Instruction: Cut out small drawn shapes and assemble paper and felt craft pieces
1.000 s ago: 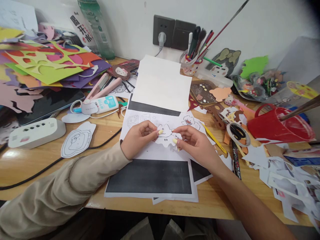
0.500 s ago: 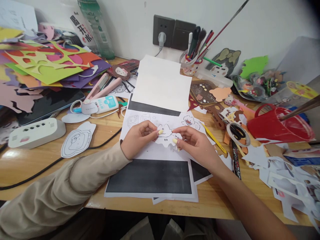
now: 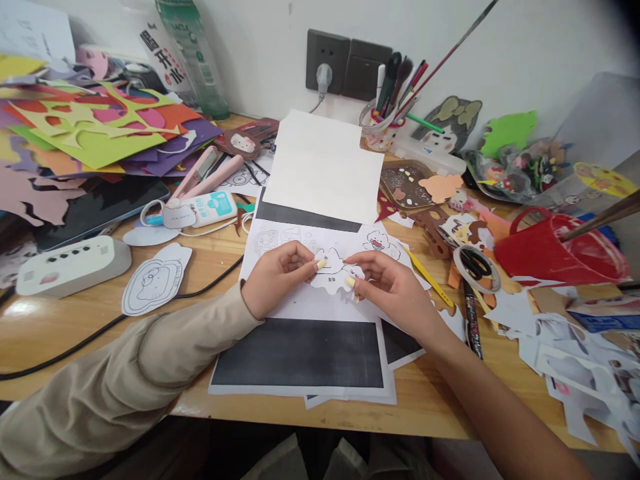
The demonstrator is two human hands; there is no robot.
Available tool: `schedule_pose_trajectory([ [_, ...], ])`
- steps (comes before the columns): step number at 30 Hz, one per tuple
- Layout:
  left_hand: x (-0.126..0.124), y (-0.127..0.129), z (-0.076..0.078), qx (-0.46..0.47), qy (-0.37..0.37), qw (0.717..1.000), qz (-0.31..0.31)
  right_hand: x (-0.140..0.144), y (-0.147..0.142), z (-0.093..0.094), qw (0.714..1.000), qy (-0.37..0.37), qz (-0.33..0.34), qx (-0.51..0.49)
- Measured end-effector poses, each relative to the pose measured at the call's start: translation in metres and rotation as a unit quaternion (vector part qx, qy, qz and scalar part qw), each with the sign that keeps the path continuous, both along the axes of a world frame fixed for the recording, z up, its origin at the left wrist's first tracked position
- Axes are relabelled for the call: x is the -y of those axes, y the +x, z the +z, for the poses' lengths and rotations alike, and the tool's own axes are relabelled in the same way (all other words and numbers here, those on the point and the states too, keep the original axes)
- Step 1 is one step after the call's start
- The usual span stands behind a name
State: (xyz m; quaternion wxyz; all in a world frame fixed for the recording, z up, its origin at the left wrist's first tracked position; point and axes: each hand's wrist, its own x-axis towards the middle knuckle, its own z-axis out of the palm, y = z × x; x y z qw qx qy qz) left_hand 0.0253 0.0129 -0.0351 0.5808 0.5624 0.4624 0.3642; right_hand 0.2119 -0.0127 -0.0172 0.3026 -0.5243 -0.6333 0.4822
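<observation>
- Cluttered table (image 3: 75, 320), printed sheets (image 3: 300, 313) in the middle.
- Left hand (image 3: 277, 277) and right hand (image 3: 393, 287) each pinch one cut-out (image 3: 336, 272).
- It looks fully cut; scissors (image 3: 475, 265) lie aside, drawings remain uncut on the sheets.

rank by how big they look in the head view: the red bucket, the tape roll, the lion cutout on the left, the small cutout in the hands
1. red bucket
2. lion cutout
3. and 4. small cutout, pinched by the left hand and right hand, and tape roll: they look alike, and fingers hide part of the cutout, so no ranking.
</observation>
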Motion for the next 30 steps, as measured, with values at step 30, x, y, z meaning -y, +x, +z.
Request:
schedule_pose_trajectory([
  [30,-0.001,-0.0005,-0.0027,0.016,0.014,1.0,-0.008,-0.0013,0.0001,0.0017,1.0,0.017,0.016,0.006],
])
